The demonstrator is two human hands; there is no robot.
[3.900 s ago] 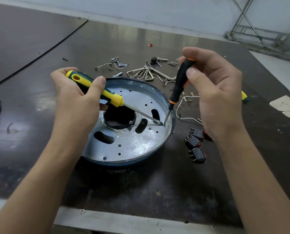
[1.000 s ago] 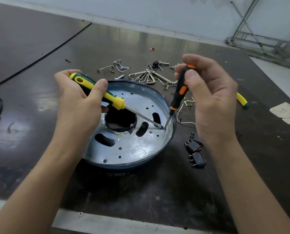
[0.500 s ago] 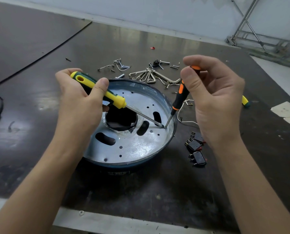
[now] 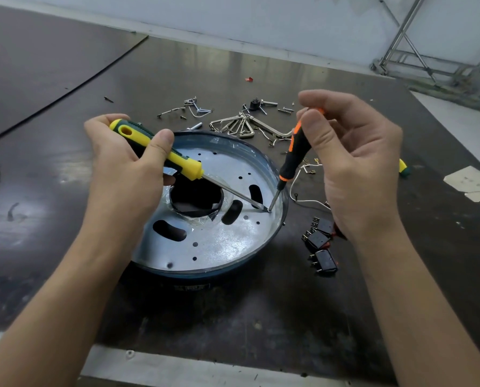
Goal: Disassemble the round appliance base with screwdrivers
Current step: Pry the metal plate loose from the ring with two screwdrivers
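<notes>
1. Judging by what lies on the table (image 4: 261, 317), the stripping-down is well along. Metal clips (image 4: 233, 125) and screws (image 4: 284, 109) lie beyond the round appliance base (image 4: 224, 241). Black switches (image 4: 321, 241) and a white wire (image 4: 308, 201) lie to its right.
2. The base sits mid-table between the forearms, open side up.
3. The current step looks like working one fastener. The left hand (image 4: 124, 174) has its fingers wrapped around the yellow screwdriver (image 4: 177, 160). The right hand (image 4: 353, 169) pinches the top of the black-and-orange screwdriver (image 4: 291, 157) between thumb and fingers.
4. Both tips meet at one spot near the right inner rim. It is too small to tell whether a screw sits there.
5. Left to do, probably: free the metal plate from its dark shell.
6. The dish-shaped base holds nothing loose that I can see. There are only bare holes, slots and a dark central opening edged with clear film.
</notes>
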